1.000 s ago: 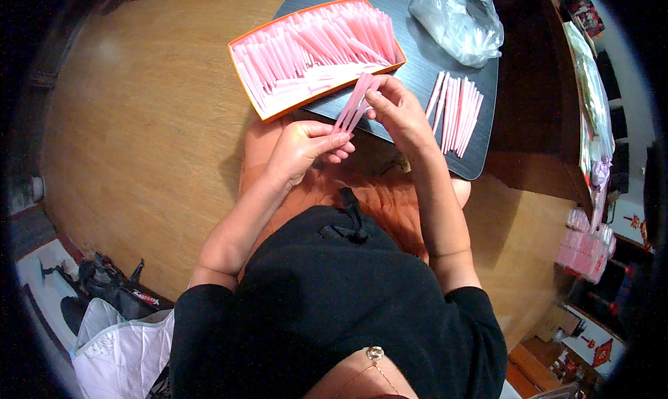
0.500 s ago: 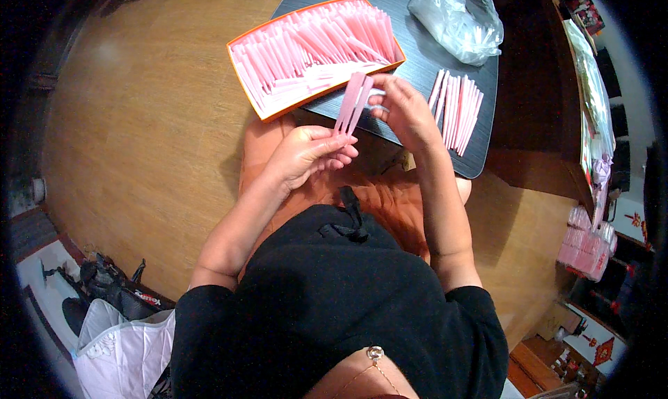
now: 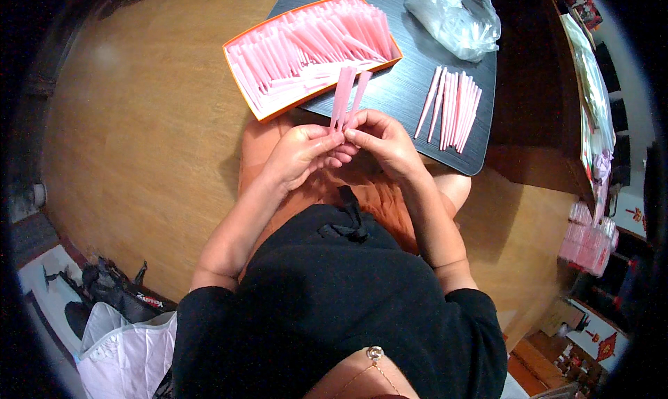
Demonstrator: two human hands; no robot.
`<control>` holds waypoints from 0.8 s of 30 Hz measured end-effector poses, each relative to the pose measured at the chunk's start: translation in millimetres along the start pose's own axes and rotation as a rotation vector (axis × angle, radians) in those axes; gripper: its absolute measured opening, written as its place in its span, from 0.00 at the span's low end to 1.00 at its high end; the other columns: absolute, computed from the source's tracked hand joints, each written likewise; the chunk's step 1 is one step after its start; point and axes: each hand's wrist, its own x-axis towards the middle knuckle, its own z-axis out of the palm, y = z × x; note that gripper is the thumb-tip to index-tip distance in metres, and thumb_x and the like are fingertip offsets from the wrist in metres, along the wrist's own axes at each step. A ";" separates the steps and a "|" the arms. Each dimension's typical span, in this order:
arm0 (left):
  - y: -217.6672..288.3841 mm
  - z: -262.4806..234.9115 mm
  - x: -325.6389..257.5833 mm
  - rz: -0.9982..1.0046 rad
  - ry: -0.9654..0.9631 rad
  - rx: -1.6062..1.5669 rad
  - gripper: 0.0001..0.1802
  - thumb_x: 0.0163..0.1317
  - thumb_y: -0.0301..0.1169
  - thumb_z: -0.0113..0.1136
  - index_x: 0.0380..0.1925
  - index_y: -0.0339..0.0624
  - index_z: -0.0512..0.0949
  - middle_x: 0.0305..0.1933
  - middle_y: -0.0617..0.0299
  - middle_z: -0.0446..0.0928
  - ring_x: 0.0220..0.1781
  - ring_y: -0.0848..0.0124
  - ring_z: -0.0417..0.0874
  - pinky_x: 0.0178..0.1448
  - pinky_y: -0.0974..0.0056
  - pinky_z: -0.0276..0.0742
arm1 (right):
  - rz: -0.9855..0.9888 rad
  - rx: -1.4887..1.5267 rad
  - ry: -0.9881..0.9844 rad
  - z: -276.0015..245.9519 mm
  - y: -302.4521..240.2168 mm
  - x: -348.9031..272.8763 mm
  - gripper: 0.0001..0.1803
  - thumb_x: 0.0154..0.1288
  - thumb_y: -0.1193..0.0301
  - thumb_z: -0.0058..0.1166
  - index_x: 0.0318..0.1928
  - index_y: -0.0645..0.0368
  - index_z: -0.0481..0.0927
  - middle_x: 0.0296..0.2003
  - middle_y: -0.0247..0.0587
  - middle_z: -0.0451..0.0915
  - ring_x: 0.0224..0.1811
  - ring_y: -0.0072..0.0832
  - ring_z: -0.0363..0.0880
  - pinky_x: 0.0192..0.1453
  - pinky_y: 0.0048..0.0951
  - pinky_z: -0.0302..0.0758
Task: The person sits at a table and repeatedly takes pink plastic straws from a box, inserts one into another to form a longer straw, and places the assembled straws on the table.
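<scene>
Together, the left hand point(image 3: 300, 154) and right hand point(image 3: 381, 140) pinch the lower ends of two pink paper cones point(image 3: 348, 96), fingers closed on them. Their long axes point toward twelve o'clock, over the near edge of the dark table point(image 3: 410, 79), with the orange tray point(image 3: 240, 68) at eleven o'clock.

Orange tray-box point(image 3: 245, 79) of pink sleeves on dark table's left end. Crumpled clear plastic bag point(image 3: 456, 18) at far right corner. Pink packets point(image 3: 588, 239) stacked far right.
</scene>
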 end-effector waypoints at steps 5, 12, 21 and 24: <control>5.4 4.8 -7.3 0.000 -0.018 0.160 0.17 0.68 0.35 0.60 0.47 0.30 0.80 0.41 0.51 0.84 0.39 0.71 0.85 0.44 0.70 0.81 | -0.206 0.014 0.182 -13.8 -26.5 3.9 0.07 0.66 0.75 0.57 0.42 0.63 0.79 0.49 0.39 0.78 0.41 0.19 0.75 0.44 0.20 0.71; 9.3 7.0 -11.9 0.014 -0.096 0.313 0.15 0.67 0.31 0.60 0.45 0.29 0.81 0.40 0.52 0.84 0.38 0.72 0.85 0.45 0.70 0.81 | -0.335 0.012 0.169 -6.6 -69.1 1.5 0.13 0.63 0.71 0.62 0.47 0.63 0.80 0.47 0.37 0.81 0.47 0.22 0.78 0.51 0.24 0.73; 11.5 9.1 -14.3 0.007 -0.097 0.375 0.14 0.66 0.33 0.61 0.44 0.31 0.82 0.39 0.54 0.85 0.37 0.74 0.85 0.43 0.71 0.81 | -0.354 -0.056 0.122 -7.7 -64.3 4.0 0.11 0.62 0.72 0.64 0.43 0.62 0.79 0.49 0.37 0.80 0.52 0.24 0.76 0.61 0.29 0.71; 13.1 10.7 -14.6 -0.016 -0.087 0.368 0.14 0.66 0.32 0.62 0.44 0.31 0.82 0.39 0.54 0.85 0.38 0.73 0.85 0.44 0.70 0.81 | -0.346 -0.082 0.117 -7.3 -63.9 3.1 0.10 0.62 0.73 0.64 0.41 0.62 0.79 0.49 0.38 0.80 0.51 0.24 0.76 0.61 0.29 0.71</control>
